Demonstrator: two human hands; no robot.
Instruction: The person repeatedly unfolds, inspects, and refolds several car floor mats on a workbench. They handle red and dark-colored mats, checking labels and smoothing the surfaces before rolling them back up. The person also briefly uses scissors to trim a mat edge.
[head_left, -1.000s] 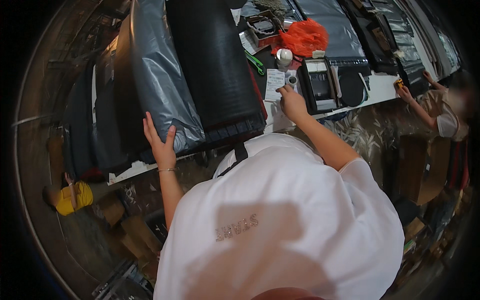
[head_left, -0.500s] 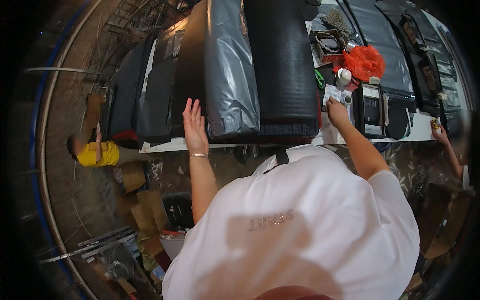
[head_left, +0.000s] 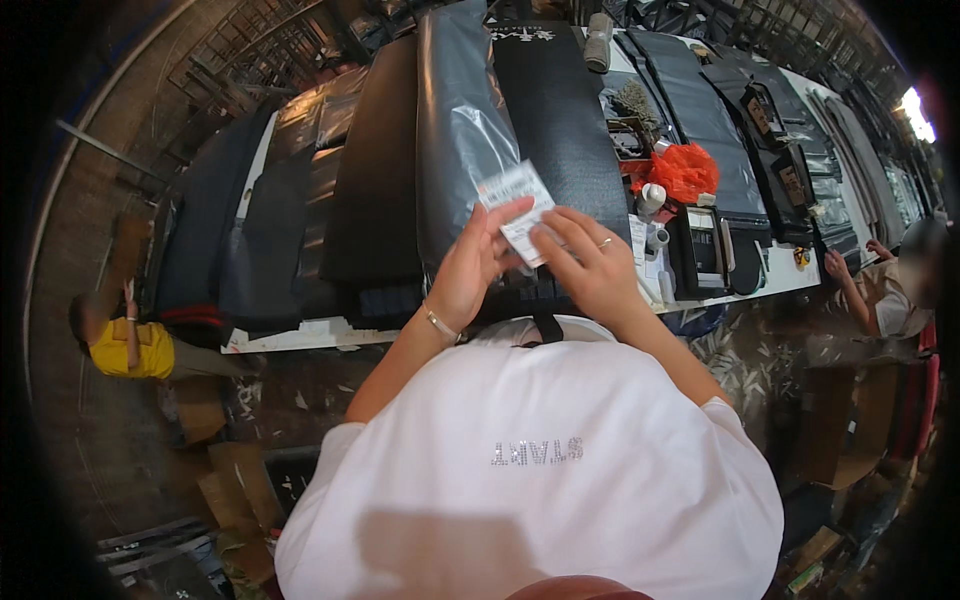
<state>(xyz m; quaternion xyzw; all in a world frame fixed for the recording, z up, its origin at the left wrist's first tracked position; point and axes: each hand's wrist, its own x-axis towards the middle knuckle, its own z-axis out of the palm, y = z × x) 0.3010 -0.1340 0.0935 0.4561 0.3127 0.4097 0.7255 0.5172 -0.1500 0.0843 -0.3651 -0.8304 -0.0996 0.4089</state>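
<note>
In front of my chest, a small white printed label [head_left: 513,195] is tilted between my two hands. My left hand [head_left: 468,262] grips its lower left side, with fingers reaching over the edge. On the other side, my right hand [head_left: 597,265] pinches its lower right part, a ring on one finger. Beneath them lies a long package wrapped in shiny grey plastic [head_left: 455,130]. Just right of that package is a black textured mat or roll [head_left: 560,130], partly hidden by my hands.
An orange-red plastic bag [head_left: 685,172], a white bottle [head_left: 651,196] and a black tray [head_left: 697,262] sit on the table to the right. More dark mats [head_left: 375,190] lie leftward. One person in yellow [head_left: 130,348] stands at far left, another person [head_left: 890,300] at far right.
My right hand has come from the papers on the right to the middle, now with the label. My left hand has moved in from the left and holds the label too.
</note>
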